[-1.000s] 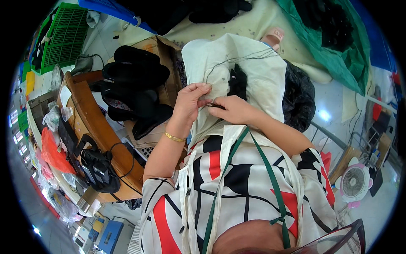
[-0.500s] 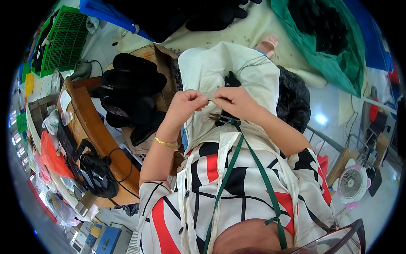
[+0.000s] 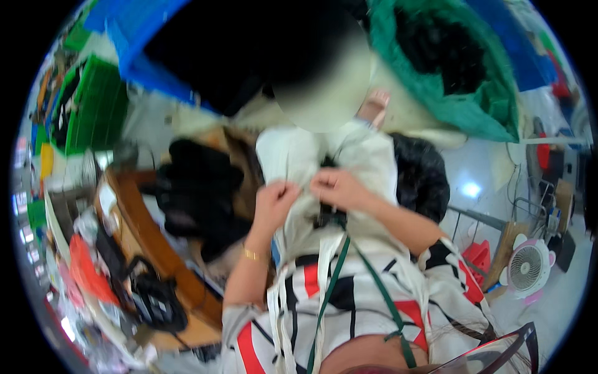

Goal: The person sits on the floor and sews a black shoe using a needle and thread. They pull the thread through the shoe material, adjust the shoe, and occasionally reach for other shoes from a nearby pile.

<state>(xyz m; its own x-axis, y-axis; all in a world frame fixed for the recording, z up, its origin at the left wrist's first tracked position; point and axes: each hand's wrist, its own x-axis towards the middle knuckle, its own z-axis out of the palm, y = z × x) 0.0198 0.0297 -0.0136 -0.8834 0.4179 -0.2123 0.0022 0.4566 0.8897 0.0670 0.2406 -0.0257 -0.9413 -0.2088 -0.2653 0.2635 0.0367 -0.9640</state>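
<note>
Above my lap, my left hand (image 3: 277,202) is closed in a pinch, thumb against forefinger. My right hand (image 3: 339,187) pinches just beside it, the fingertips of both nearly meeting. Whatever thin thing they hold is too small and blurred to name. Beneath them spreads a white apron (image 3: 286,149) over my knees. A black fabric piece (image 3: 327,163) lies on it, partly hidden by my right hand. Closer to my waist rest dark small snips (image 3: 330,219), blurred, by the end of a green cord (image 3: 339,258) that hangs from my neck.
At left, black soft pieces (image 3: 199,187) are piled by a cardboard box (image 3: 246,156) and a wooden table (image 3: 146,240) holding a black bag (image 3: 156,296). Ahead are a blue container (image 3: 134,47) and a green sack (image 3: 398,56) of black pieces. A black plastic bag (image 3: 423,177) and fan (image 3: 526,265) are right.
The whole view has shifted and blurred, so my hands and lap appear lower and more of the blue container shows. Both hands stay pinched close together.
</note>
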